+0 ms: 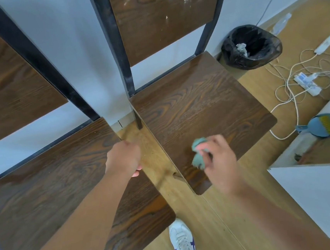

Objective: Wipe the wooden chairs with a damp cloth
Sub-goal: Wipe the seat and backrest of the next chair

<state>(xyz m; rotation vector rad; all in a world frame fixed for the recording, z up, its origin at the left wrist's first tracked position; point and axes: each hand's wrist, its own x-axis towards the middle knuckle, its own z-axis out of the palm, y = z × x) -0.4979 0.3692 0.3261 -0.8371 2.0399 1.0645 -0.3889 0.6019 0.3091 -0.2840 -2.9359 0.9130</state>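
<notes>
Our right hand [217,156] pinches the bunched green cloth [198,154] over the right chair seat [198,105], left hand [124,158] fisted empty; its spotted backrest [162,18] looks unwiped.

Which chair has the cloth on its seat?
The right chair, next to the black bin. The right hand holds the green cloth over its seat; the left chair has none.

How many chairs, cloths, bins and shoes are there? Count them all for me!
Wooden chairs: 2 (left chair, right chair)
Green cloth: 1, in the right hand
Black bin: 1
White shoe: 1
Total: 5
</notes>
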